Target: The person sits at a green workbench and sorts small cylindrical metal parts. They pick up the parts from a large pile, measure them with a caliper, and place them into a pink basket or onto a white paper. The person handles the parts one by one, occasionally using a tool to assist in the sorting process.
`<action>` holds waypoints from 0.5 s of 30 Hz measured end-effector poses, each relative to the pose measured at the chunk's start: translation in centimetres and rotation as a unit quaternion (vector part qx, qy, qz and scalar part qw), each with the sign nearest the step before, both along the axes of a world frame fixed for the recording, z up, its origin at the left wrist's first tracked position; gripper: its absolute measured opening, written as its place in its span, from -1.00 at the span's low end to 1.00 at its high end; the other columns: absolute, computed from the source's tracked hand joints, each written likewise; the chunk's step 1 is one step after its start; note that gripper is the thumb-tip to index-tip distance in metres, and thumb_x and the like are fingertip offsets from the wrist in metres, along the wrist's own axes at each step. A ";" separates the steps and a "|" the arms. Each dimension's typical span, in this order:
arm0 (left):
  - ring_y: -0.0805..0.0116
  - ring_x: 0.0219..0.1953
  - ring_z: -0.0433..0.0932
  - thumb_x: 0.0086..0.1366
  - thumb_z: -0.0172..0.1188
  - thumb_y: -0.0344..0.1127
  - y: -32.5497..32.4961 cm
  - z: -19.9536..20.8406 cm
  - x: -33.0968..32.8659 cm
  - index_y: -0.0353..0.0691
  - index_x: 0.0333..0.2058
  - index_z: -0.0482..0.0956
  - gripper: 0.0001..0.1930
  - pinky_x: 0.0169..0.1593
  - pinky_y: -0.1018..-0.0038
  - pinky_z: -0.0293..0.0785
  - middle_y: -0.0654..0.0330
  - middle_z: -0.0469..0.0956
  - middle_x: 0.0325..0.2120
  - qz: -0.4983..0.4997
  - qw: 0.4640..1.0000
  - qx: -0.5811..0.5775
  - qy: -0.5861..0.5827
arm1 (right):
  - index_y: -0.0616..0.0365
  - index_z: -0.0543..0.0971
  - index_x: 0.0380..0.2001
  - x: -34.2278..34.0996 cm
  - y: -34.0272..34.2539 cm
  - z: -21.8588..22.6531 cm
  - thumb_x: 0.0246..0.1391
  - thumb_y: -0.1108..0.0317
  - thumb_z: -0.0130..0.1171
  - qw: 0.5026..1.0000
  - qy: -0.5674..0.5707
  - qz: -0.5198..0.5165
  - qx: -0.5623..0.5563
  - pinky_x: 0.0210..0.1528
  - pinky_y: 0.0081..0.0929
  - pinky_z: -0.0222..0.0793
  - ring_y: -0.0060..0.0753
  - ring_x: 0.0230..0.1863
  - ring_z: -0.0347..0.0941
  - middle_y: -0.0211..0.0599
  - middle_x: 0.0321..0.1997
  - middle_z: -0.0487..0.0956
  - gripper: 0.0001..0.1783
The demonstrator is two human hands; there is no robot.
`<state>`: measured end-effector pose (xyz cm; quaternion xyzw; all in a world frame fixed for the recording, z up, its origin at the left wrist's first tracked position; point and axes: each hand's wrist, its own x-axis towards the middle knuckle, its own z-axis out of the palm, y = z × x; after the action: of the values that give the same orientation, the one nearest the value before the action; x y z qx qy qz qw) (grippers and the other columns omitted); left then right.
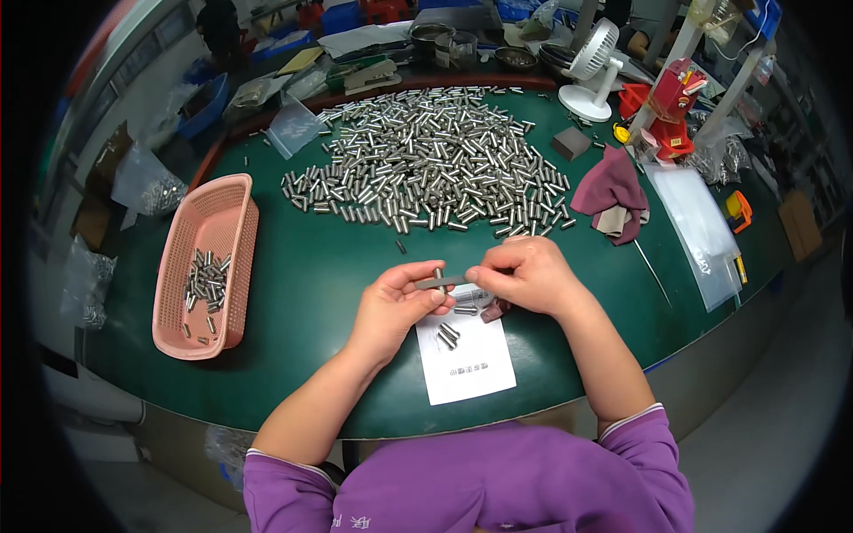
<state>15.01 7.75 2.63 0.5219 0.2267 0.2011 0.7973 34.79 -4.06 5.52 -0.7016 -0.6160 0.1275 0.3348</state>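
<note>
My left hand pinches a small metal pin upright between thumb and fingers. In my right hand is a thin flat grey strip, perhaps a file, which lies across the pin. Below the hands rests a white printed sheet with several loose pins on it. A small brownish-red piece sits beside the sheet's upper right corner, under my right hand. Beyond my hands spreads a large pile of metal pins.
At left stands a pink perforated basket holding several pins. To the right lie a maroon cloth, a thin metal rod and clear plastic bags. A white fan and a grey block stand farther back on the green tabletop.
</note>
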 end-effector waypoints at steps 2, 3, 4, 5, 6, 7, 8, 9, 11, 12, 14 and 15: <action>0.35 -0.21 0.65 0.29 0.18 -0.58 -0.2 0.4 -0.1 -0.34 0.09 0.47 -0.62 -0.10 0.50 0.63 0.02 0.62 -0.17 0.001 1.000 0.004 0.017 | 0.05 0.67 -0.58 -1.8 0.8 -0.5 0.03 0.02 0.28 0.999 -0.003 0.012 0.050 -0.44 -0.27 0.39 -0.20 -0.52 0.48 -0.30 -0.65 0.53 -0.66; 0.35 -0.20 0.65 0.29 0.18 -0.57 -0.3 0.5 -0.2 -0.33 0.09 0.46 -0.62 -0.10 0.51 0.63 0.02 0.61 -0.17 0.001 1.000 0.006 0.026 | 0.05 0.67 -0.58 -1.3 0.7 -0.4 0.03 0.02 0.28 0.999 -0.001 0.002 0.037 -0.43 -0.27 0.39 -0.20 -0.51 0.48 -0.30 -0.65 0.54 -0.66; 0.36 -0.20 0.64 0.30 0.18 -0.56 -0.2 0.3 -0.3 -0.33 0.10 0.46 -0.62 -0.09 0.51 0.63 0.02 0.61 -0.16 0.000 1.000 0.000 0.019 | 0.05 0.67 -0.58 -0.3 0.5 -0.2 0.03 0.02 0.28 1.000 0.000 -0.008 0.024 -0.42 -0.27 0.39 -0.20 -0.50 0.49 -0.29 -0.64 0.54 -0.66; 0.36 -0.20 0.64 0.30 0.18 -0.55 0.2 0.2 -0.6 -0.33 0.10 0.45 -0.62 -0.09 0.51 0.63 0.02 0.61 -0.16 0.002 1.000 -0.005 0.009 | 0.05 0.67 -0.58 0.6 0.3 0.2 0.03 0.02 0.28 1.000 0.000 -0.014 0.013 -0.42 -0.27 0.40 -0.21 -0.50 0.49 -0.29 -0.64 0.55 -0.66; 0.37 -0.19 0.64 0.31 0.18 -0.55 0.4 0.2 -0.5 -0.32 0.10 0.45 -0.62 -0.09 0.51 0.62 0.03 0.61 -0.16 0.003 1.000 -0.009 -0.005 | 0.06 0.66 -0.57 1.7 -0.2 0.5 0.03 0.02 0.28 0.999 0.004 -0.032 -0.001 -0.42 -0.29 0.40 -0.20 -0.50 0.51 -0.28 -0.62 0.55 -0.66; 0.37 -0.19 0.64 0.31 0.18 -0.54 0.5 0.4 -0.5 -0.32 0.11 0.44 -0.61 -0.08 0.51 0.62 0.03 0.61 -0.15 0.005 1.000 -0.006 -0.006 | 0.09 0.66 -0.56 2.6 -0.7 0.5 0.04 0.04 0.28 0.998 -0.038 -0.047 0.002 -0.46 -0.33 0.37 -0.23 -0.55 0.49 -0.27 -0.63 0.54 -0.66; 0.37 -0.19 0.63 0.31 0.18 -0.54 0.5 0.6 -0.5 -0.31 0.11 0.44 -0.61 -0.08 0.51 0.62 0.04 0.61 -0.15 0.006 1.000 -0.005 -0.004 | 0.10 0.65 -0.55 3.1 -0.9 0.2 0.05 0.04 0.27 0.997 0.006 -0.073 -0.012 -0.47 -0.35 0.35 -0.24 -0.57 0.47 -0.27 -0.64 0.53 -0.65; 0.38 -0.19 0.63 0.31 0.18 -0.54 0.5 0.8 -0.5 -0.31 0.12 0.43 -0.61 -0.08 0.51 0.62 0.04 0.61 -0.15 0.006 1.000 -0.004 -0.002 | 0.11 0.65 -0.55 3.4 -0.9 0.0 0.07 0.05 0.25 0.994 0.050 -0.098 -0.027 -0.48 -0.36 0.34 -0.25 -0.60 0.44 -0.28 -0.65 0.52 -0.65; 0.38 -0.19 0.63 0.31 0.19 -0.53 0.3 0.7 -0.4 -0.31 0.12 0.43 -0.60 -0.09 0.51 0.62 0.04 0.61 -0.15 0.008 1.000 -0.013 -0.018 | 0.12 0.65 -0.54 3.1 -0.7 0.4 0.08 0.05 0.25 0.992 0.047 -0.116 -0.022 -0.49 -0.37 0.32 -0.27 -0.60 0.43 -0.28 -0.66 0.51 -0.64; 0.38 -0.19 0.63 0.31 0.19 -0.53 0.3 0.6 -0.4 -0.31 0.13 0.43 -0.60 -0.09 0.51 0.61 0.04 0.61 -0.16 0.009 0.999 -0.019 -0.025 | 0.12 0.65 -0.54 2.8 -0.6 0.5 0.09 0.05 0.24 0.991 0.047 -0.125 -0.021 -0.49 -0.37 0.31 -0.29 -0.61 0.42 -0.28 -0.67 0.50 -0.64; 0.38 -0.19 0.63 0.31 0.19 -0.53 0.4 0.3 -0.5 -0.29 0.12 0.43 -0.60 -0.10 0.51 0.61 0.05 0.61 -0.16 -0.002 1.000 -0.005 -0.015 | 0.13 0.65 -0.51 2.7 -0.5 0.0 0.09 0.03 0.24 0.990 0.059 -0.128 -0.005 -0.49 -0.38 0.31 -0.33 -0.61 0.42 -0.30 -0.66 0.50 -0.63; 0.38 -0.19 0.63 0.31 0.19 -0.52 0.5 0.1 -0.6 -0.28 0.12 0.43 -0.60 -0.10 0.52 0.60 0.05 0.62 -0.16 -0.008 1.000 0.001 -0.010 | 0.13 0.65 -0.50 2.7 -0.5 -0.2 0.09 0.02 0.24 0.989 0.065 -0.129 0.002 -0.49 -0.39 0.31 -0.35 -0.60 0.42 -0.31 -0.66 0.50 -0.63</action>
<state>14.45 8.25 2.78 0.5225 0.2149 0.2002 0.8005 37.45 -4.53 5.32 -0.7650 -0.4972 0.1276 0.3889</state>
